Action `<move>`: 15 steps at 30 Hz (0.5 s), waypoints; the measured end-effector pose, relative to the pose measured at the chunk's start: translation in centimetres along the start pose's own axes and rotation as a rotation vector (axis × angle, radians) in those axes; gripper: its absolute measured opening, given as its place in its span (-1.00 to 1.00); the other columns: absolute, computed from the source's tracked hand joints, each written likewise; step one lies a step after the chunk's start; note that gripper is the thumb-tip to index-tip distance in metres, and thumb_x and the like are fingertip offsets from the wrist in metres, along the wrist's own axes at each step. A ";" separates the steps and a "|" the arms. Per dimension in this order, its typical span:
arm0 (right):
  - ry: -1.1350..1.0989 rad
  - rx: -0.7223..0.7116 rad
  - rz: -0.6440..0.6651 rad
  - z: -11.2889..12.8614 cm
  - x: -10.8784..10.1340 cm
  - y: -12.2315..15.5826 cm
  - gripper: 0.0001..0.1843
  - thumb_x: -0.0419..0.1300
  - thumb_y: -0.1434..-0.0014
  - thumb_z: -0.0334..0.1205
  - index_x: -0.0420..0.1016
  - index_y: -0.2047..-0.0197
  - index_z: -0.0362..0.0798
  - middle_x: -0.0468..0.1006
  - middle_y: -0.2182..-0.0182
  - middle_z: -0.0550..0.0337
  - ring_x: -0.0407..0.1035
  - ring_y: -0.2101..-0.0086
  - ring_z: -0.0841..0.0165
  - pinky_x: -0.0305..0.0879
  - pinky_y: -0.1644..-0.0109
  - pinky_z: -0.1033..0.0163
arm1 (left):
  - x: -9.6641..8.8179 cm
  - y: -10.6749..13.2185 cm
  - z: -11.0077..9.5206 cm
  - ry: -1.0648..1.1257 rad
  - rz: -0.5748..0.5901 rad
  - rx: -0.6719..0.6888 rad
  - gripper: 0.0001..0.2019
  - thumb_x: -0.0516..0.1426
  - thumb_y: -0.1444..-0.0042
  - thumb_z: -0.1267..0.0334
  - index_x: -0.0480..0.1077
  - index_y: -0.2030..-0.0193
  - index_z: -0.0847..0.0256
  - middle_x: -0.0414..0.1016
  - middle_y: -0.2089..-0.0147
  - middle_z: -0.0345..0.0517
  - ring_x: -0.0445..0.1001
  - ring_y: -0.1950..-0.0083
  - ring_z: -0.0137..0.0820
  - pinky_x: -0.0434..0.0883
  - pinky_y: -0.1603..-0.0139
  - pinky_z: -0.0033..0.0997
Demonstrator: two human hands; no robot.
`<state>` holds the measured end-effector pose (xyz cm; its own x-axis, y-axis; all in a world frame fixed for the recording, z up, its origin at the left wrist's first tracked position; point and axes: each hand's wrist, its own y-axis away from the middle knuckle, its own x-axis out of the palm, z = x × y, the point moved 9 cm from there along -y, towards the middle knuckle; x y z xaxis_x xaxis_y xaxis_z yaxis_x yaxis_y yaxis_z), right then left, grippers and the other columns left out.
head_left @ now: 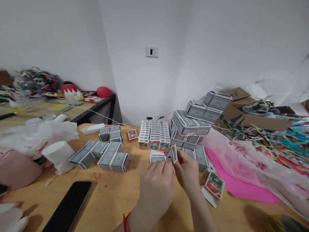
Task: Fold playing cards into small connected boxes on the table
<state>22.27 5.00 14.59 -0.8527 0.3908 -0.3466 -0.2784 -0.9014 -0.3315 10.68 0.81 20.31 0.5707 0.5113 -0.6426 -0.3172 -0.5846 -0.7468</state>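
Note:
My left hand, with a red string at its wrist, is closed with its fingertips at a small playing card. My right hand pinches the same playing card, which stands on edge and looks bent. The back of my left hand hides part of the grip. Just beyond my left knuckles lie loose grey-backed cards on the table. To the right of my right wrist, an opened green and red card box has its flap out.
Rows of boxed card decks stand by the wall. Grey card-covered blocks sit left, and a stack of them rises right. A phone, a white paper roll and a pink plastic bag lie around.

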 end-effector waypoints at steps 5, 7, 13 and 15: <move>-0.301 -0.015 0.072 -0.4 0.1 -0.4 -0.74 0.14 -0.08 -0.14 0.49 0.15 0.00 0.57 0.24 0.12 0.46 0.26 0.31 0.38 0.16 0.23 | 0.0 0.0 0.6 0.066 0.058 -0.036 -0.86 0.00 -0.04 0.46 0.32 0.44 0.21 0.40 0.53 -0.19 0.35 0.49 -0.39 0.18 0.45 -0.39; -0.410 -0.002 0.069 -0.4 -0.2 -0.5 -0.73 0.14 -0.09 -0.15 0.48 0.12 0.02 0.57 0.22 0.13 0.46 0.23 0.32 0.38 0.11 0.19 | 0.0 -0.2 1.6 0.076 0.089 -0.082 -0.87 0.01 -0.04 0.44 0.30 0.46 0.20 0.40 0.53 -0.21 0.35 0.49 -0.39 0.18 0.46 -0.40; -0.406 0.035 0.051 -0.1 0.2 0.0 -0.70 0.15 -0.08 -0.15 0.49 0.12 -0.05 0.60 0.31 0.11 0.48 0.30 0.31 0.43 0.22 0.20 | 0.0 -0.4 3.4 0.108 0.189 -0.170 -0.86 0.02 -0.03 0.43 0.26 0.51 0.20 0.39 0.55 -0.24 0.35 0.51 -0.44 0.17 0.51 -0.45; -0.346 0.034 -0.001 0.0 0.4 0.4 -0.71 0.13 -0.08 -0.14 0.49 0.14 -0.05 0.60 0.30 0.11 0.48 0.33 0.32 0.43 0.21 0.21 | -0.2 -0.3 2.9 0.099 0.157 -0.154 -0.86 0.02 -0.03 0.43 0.27 0.51 0.20 0.38 0.56 -0.23 0.35 0.52 -0.43 0.17 0.51 -0.45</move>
<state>21.82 4.84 14.30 -0.9502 0.3104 -0.0266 -0.2886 -0.9093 -0.3000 8.41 2.69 20.16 0.5974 0.3470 -0.7230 -0.2929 -0.7449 -0.5995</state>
